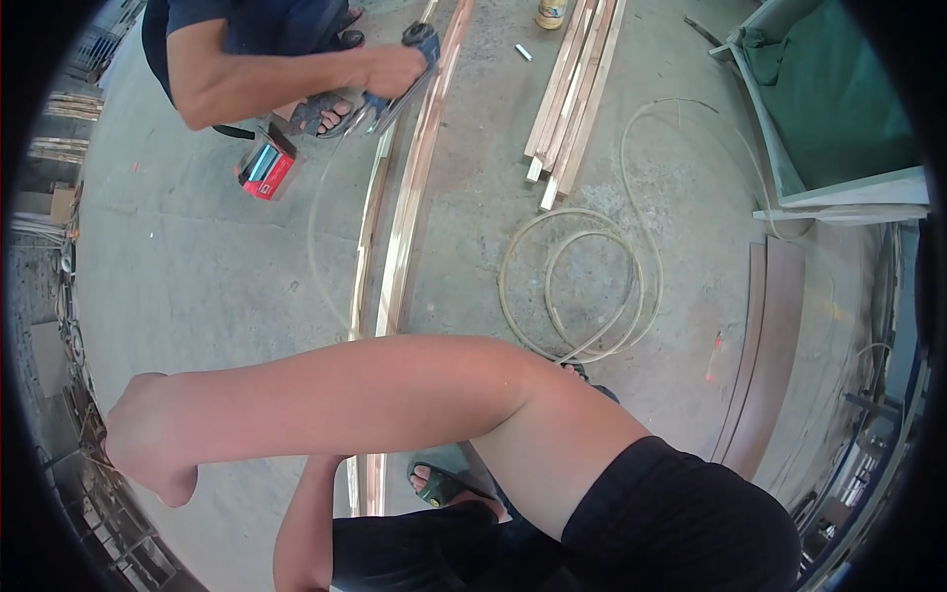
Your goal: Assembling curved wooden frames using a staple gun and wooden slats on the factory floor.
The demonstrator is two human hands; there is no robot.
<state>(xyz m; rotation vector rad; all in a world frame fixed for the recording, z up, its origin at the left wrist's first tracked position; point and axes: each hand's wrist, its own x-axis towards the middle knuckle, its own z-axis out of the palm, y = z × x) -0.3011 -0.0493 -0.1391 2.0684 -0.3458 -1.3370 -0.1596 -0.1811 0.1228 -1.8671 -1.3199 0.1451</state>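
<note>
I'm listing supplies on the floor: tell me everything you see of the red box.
The red box looks like cardboard; its open top shows bluish strips inside. It sits on the concrete floor, slightly turned, near the co-worker's sandaled foot, left of the long wooden strips. Nobody is holding it.

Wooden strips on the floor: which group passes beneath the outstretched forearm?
The left group, partly hidden by the right forearm; the right group ends well short.

pass: concrete floor [464, 237] between wood strips [419, 187] and hose coil [582, 356] | block: right forearm [335, 395] over strips; co-worker's tool [421, 41] farther along
</note>
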